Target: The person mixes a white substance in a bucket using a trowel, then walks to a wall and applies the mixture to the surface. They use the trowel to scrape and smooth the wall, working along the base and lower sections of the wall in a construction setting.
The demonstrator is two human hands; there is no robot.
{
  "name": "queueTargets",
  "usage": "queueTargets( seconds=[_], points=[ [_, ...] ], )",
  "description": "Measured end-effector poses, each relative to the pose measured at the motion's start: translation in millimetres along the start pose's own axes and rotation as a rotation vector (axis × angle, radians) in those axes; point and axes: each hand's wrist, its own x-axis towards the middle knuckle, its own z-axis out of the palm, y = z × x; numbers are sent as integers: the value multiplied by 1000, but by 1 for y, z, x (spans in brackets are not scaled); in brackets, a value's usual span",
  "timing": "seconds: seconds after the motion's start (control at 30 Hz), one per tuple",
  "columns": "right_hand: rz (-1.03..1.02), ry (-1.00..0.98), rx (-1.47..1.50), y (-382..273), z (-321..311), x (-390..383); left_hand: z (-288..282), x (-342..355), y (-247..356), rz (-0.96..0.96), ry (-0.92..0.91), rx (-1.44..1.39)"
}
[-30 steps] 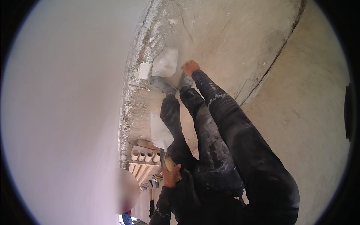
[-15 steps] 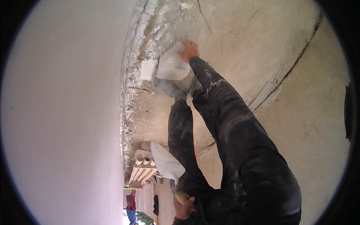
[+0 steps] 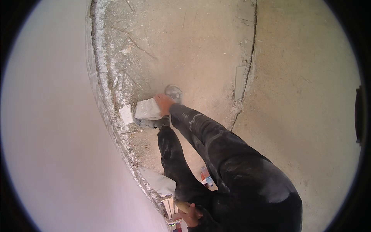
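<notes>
My right hand [image 3: 164,103] grips the right edge of a pale, rough-edged block [image 3: 147,109], held just above my grey dusty shoe [image 3: 146,123], which it partly hides. A white flat fragment [image 3: 126,114] lies on the floor left of the block. My other shoe [image 3: 173,91] shows beyond my right hand. Low in the view, my left hand [image 3: 190,215] is closed round the wooden handle [image 3: 183,207] of a trowel, whose broad, plaster-dusted blade [image 3: 156,179] points up and left beside my leg.
A pale wall [image 3: 54,116] fills the left, with crumbly debris [image 3: 106,77] along its foot. A long crack [image 3: 253,46] runs along the dusty floor [image 3: 293,77] at right, beside a grey strip [image 3: 239,83]. Pale tubular items [image 3: 168,205] and colourful objects [image 3: 206,178] show low down.
My right hand reached the block and now grips it. The view has swung, showing more floor; block and hand appear lower. My right foot now shows beyond the hand. My left hand still holds the trowel.
</notes>
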Motion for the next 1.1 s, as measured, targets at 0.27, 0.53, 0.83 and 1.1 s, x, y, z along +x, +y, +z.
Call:
queueTargets(
  seconds=[0.27,0.53,0.83,1.1],
  points=[
    [331,211,113,-65,-73,-85,7,-19,-7,91,18,145],
    [671,273,278,-52,-255,-266,36,-40,96,739,133,471],
    [1287,275,527,67,-360,-376,187,-88,267,848,-4,373],
    [1397,450,588,121,-463,-371,265,-21,333,869,403,1248]
  ],
)
